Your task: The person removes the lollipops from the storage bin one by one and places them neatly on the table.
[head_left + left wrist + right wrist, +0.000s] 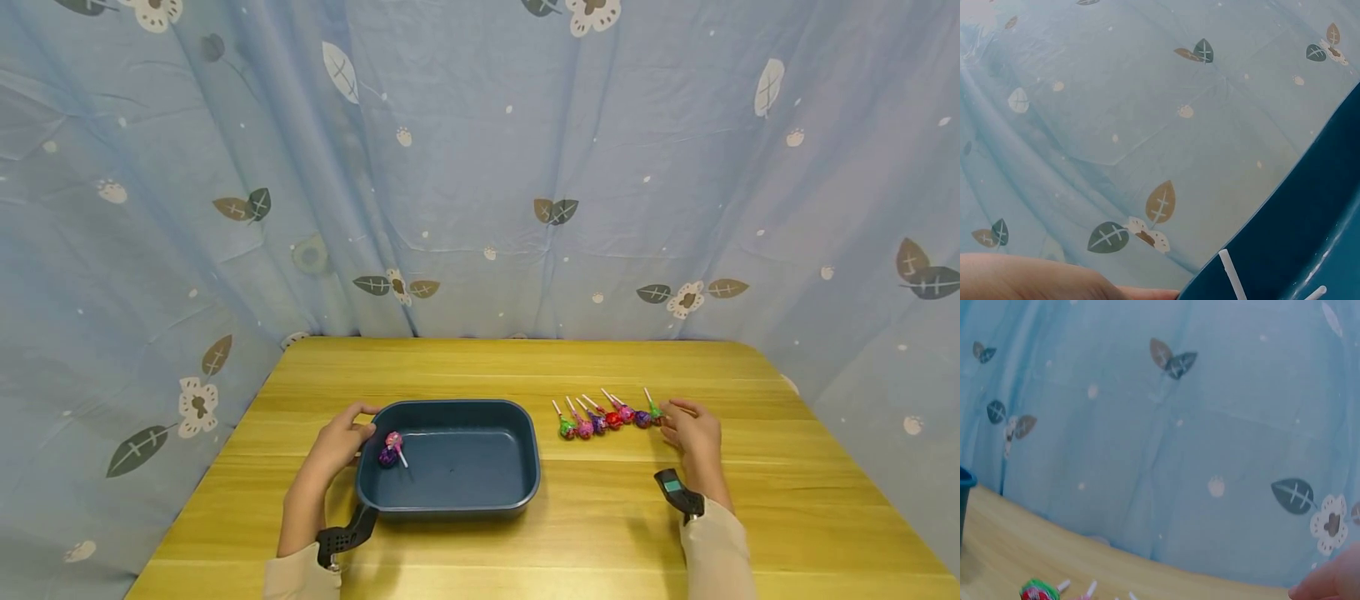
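Note:
At the left end of a dark blue plastic bin (450, 508), my left hand (341, 435) grips the rim, its thumb over the edge. Inside, near that hand, lie a pink lollipop (393, 440) and a purple lollipop (387, 457). To the right of the bin, several wrapped lollipops form a row, sticks pointing away from me. My right hand (693, 433) is at the row's right end, fingertips right at a green lollipop (656, 412); whether they pinch it I cannot tell. Another green lollipop (567, 428) marks the row's left end, with pink, purple and red ones between.
The wooden table (600, 533) carries the bin and the row. Behind it and at both sides hangs a blue curtain (480, 167) with leaf and flower prints. A black wrist mount (678, 493) sits on my right wrist, another (347, 536) on the left beside the bin's near corner.

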The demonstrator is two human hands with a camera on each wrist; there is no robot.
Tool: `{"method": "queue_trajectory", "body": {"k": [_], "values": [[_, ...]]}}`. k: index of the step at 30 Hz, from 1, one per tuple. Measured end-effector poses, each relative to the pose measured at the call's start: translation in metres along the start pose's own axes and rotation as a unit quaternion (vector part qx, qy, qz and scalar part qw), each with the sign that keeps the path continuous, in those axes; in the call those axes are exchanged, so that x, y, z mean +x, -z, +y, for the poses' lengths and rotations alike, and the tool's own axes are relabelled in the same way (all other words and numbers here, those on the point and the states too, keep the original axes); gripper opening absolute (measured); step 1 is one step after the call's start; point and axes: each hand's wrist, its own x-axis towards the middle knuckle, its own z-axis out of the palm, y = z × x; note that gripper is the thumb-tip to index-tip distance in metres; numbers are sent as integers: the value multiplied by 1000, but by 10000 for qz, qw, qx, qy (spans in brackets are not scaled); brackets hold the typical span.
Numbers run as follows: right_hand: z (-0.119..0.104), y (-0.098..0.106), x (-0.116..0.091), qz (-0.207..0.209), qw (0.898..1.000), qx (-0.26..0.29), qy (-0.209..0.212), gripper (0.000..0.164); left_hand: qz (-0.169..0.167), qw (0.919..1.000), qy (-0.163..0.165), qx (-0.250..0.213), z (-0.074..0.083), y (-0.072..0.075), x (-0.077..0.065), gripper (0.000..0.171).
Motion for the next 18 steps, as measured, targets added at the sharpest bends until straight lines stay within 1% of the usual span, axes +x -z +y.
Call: {"method": "queue_trajectory", "body": {"k": [3, 6, 7, 11, 14, 16, 18], "values": [[-6, -3, -6, -212, 9998, 39, 31, 50, 19, 10000, 9, -13, 0, 0, -1, 30], [-13, -7, -11, -591, 9981, 161, -71, 56, 78, 9999, 78, 3, -1, 0, -2, 30], [-15, -8, -12, -748, 9971, 97, -81, 57, 79, 9999, 80, 5, -1, 0, -2, 30], [-22, -15, -17, -1267, 9916, 246, -113, 58, 66, 10000, 38, 29, -1, -1, 0, 30], [-26, -26, -22, -1696, 9848, 370, -38, 59, 71, 10000, 35, 39, -1, -1, 0, 30], [-28, -35, -26, -1947, 9804, 314, 16, 59, 95, 9999, 77, 42, -1, -1, 0, 30], [-30, -45, -31, -2114, 9770, 261, 89, 57, 91, 9999, 70, 24, -1, -1, 0, 30]]}}
